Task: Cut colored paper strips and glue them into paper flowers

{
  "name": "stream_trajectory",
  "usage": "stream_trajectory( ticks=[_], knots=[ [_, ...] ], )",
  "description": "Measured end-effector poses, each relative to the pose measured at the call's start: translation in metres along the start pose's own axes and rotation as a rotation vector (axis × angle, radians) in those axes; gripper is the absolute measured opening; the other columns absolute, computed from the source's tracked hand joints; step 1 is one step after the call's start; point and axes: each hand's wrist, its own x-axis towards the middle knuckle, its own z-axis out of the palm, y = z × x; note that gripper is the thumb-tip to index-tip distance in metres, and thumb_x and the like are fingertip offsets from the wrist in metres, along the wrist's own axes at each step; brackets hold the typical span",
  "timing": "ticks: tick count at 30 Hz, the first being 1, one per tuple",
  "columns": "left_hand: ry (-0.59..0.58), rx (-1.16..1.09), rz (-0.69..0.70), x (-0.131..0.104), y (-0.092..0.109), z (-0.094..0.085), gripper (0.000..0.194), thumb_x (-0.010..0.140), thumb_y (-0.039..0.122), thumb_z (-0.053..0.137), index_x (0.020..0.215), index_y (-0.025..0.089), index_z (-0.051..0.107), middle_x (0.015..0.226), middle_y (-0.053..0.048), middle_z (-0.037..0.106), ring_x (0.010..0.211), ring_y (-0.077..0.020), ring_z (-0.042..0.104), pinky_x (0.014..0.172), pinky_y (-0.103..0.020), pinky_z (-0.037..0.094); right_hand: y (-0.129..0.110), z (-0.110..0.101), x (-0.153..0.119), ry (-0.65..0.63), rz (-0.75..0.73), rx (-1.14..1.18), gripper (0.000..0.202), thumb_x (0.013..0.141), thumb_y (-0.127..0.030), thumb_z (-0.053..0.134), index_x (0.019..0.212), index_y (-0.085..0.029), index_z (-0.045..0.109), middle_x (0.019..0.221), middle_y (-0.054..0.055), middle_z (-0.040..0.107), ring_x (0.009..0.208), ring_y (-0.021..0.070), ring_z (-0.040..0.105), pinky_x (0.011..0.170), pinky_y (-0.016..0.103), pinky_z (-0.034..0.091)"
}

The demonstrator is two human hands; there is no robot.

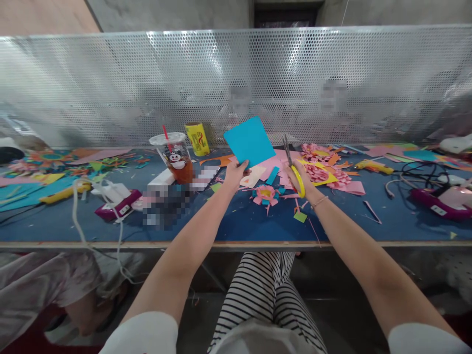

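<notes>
Held up over the table is a square sheet of blue paper (pixel 250 141), its lower edge pinched in my left hand (pixel 238 173). My right hand (pixel 298 176) grips the yellow handles of a pair of scissors (pixel 287 149), whose blades point up and away. The scissors and the paper are apart. Between and below my hands a pink and blue paper flower (pixel 265 194) lies on the table. Pink fringed paper flowers (pixel 317 169) and a cut yellow sheet (pixel 330 180) lie just beyond my right hand.
A clear cup of brown drink (pixel 180 164) stands on the left, with a yellow can (pixel 197 139) behind it. Purple power strips (pixel 118 206) with cables lie on both sides. Yellow glue guns (pixel 375 166) and paper scraps are scattered about. A perforated metal screen (pixel 147 88) rises behind.
</notes>
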Motion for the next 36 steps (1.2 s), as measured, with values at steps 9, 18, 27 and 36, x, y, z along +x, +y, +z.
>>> stream_trajectory(
  ticks=[9, 18, 27, 36],
  knots=[
    [0.034, -0.199, 0.13, -0.007, 0.009, 0.004, 0.03, 0.06, 0.027, 0.073, 0.079, 0.015, 0.054, 0.061, 0.004, 0.057, 0.051, -0.0061, 0.055, 0.056, -0.021, 0.048, -0.011, 0.009, -0.011, -0.101, -0.153, -0.346, 0.031, 0.082, -0.053, 0.044, 0.081, -0.021, 0.042, 0.066, 0.003, 0.053, 0.065, 0.0198, 0.053, 0.06, 0.03, 0.036],
    [-0.074, -0.093, 0.087, -0.016, 0.01, 0.013, 0.034, 0.053, 0.034, 0.076, 0.071, 0.013, 0.056, 0.052, 0.003, 0.056, 0.048, -0.0081, 0.055, 0.053, -0.022, 0.047, -0.019, 0.017, -0.014, -0.093, -0.184, -0.342, 0.033, 0.082, -0.054, 0.04, 0.078, -0.022, 0.041, 0.068, 0.002, 0.053, 0.063, 0.0162, 0.05, 0.059, 0.027, 0.035],
    [-0.088, -0.068, 0.091, -0.018, 0.013, 0.014, 0.029, 0.055, 0.032, 0.075, 0.063, 0.012, 0.055, 0.047, 0.004, 0.052, 0.045, -0.007, 0.051, 0.049, -0.02, 0.044, -0.023, 0.016, -0.016, -0.064, -0.173, -0.296, 0.034, 0.084, -0.055, 0.037, 0.078, -0.022, 0.041, 0.064, 0.0, 0.048, 0.06, 0.0159, 0.048, 0.058, 0.028, 0.033],
    [-0.116, -0.123, 0.034, -0.017, 0.015, 0.013, 0.029, 0.054, 0.028, 0.076, 0.066, 0.012, 0.055, 0.054, 0.003, 0.054, 0.043, -0.0047, 0.046, 0.044, -0.02, 0.039, -0.025, 0.015, -0.015, -0.062, -0.138, -0.309, 0.032, 0.084, -0.053, 0.04, 0.077, -0.022, 0.041, 0.062, 0.0, 0.047, 0.058, 0.0155, 0.047, 0.057, 0.027, 0.032]
  ],
)
